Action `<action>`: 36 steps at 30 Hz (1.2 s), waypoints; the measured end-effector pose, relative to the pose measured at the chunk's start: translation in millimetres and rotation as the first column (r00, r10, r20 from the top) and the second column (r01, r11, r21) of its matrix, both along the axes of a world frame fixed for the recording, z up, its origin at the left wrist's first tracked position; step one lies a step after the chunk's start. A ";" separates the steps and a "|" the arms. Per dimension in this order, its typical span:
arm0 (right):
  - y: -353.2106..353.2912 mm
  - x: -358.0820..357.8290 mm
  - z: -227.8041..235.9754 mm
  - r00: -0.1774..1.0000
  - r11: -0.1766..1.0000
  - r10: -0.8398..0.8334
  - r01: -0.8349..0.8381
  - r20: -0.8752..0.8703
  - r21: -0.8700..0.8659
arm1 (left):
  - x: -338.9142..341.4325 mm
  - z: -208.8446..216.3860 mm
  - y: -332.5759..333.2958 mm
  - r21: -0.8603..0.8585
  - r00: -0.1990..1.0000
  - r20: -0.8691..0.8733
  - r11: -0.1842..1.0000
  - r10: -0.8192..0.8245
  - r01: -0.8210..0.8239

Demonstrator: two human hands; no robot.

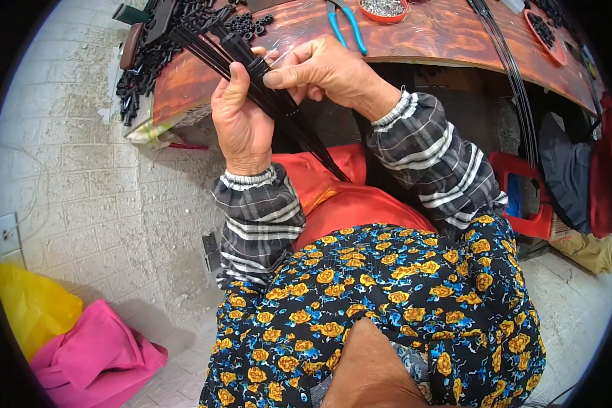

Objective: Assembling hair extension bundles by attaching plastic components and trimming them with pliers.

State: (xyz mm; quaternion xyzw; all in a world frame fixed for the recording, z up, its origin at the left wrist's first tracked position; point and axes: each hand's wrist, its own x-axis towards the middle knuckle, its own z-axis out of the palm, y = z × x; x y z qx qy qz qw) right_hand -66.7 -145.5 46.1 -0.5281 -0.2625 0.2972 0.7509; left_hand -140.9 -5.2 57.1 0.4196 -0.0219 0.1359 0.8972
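A black umbrella frame [272,105], a bundle of thin ribs round a dark plastic hub, slants over my lap. My left hand [243,129] wraps round it just below the hub [239,51], thumb up along the near side. Thumb and forefinger of my right hand [326,71] are pinched at the collar under the hub. A thin, pale wire-like strand [279,60] shows beside the right fingertips; whether they grip it, I cannot tell. The lower rib ends rest toward the red cloth [374,211] on my lap.
On the wooden table [435,37] lie blue-handled pliers [350,27], a red dish [385,16] of small metal bits and black plastic parts [248,26]. Long black rods [517,81] hang over its edge at right. A red stool [523,221] stands below; a pink cloth [98,347] lies lower left.
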 end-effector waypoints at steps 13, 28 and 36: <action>-0.4 9.8 4.1 0.997 0.996 0.077 -0.076 0.026 -0.035 | 0.0 -6.0 -0.8 -0.121 0.957 0.158 0.957 -0.244 0.264; -22.1 16.3 37.6 0.907 0.906 0.420 -0.420 0.006 -0.046 | -9.4 -2.3 -1.0 0.036 0.883 0.049 0.885 -0.466 0.465; -8.3 5.2 24.7 0.946 0.954 0.241 -0.273 0.217 0.127 | -9.3 -17.5 -8.6 -0.075 0.862 0.248 0.879 -0.442 0.472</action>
